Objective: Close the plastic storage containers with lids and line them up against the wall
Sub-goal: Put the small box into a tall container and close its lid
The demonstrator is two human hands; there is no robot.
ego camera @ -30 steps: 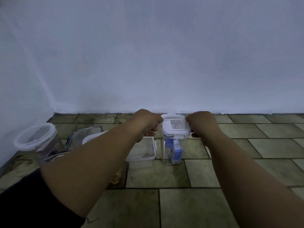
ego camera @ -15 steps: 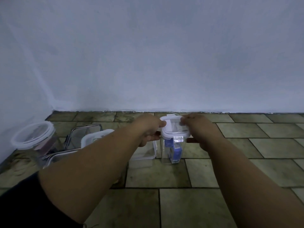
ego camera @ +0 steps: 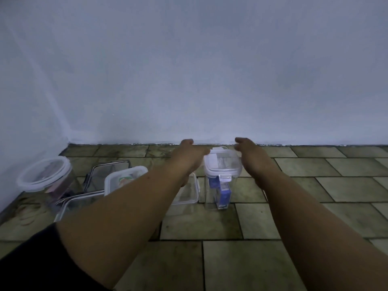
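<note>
One tall clear container (ego camera: 210, 195), upright on floor (ego camera: 210, 265), blue box (ego camera: 223, 194) inside; white clip lid (ego camera: 222, 162) gripped at opposite edges by curled fingers of left hand (ego camera: 190, 156) and right hand (ego camera: 251, 158).

Greenish tiled floor (ego camera: 210, 259), dark grout, meets the wall just beyond the grip. Under the grip: tall clear container (ego camera: 218, 192), upright, lid (ego camera: 222, 162) on, blue item inside, left hand (ego camera: 189, 158) and right hand (ego camera: 252, 160) clasping the lid's sides. Just left of the grip: low clear lidded box (ego camera: 186, 192), contact unclear. Further left: white-rimmed box (ego camera: 123, 179), dark-rimmed box (ego camera: 107, 173) behind it, glass-topped box (ego camera: 77, 204) nearer the person. Far left: round lidded tub (ego camera: 44, 175), loose rubber bands (ego camera: 29, 213) on the tiles.
</note>
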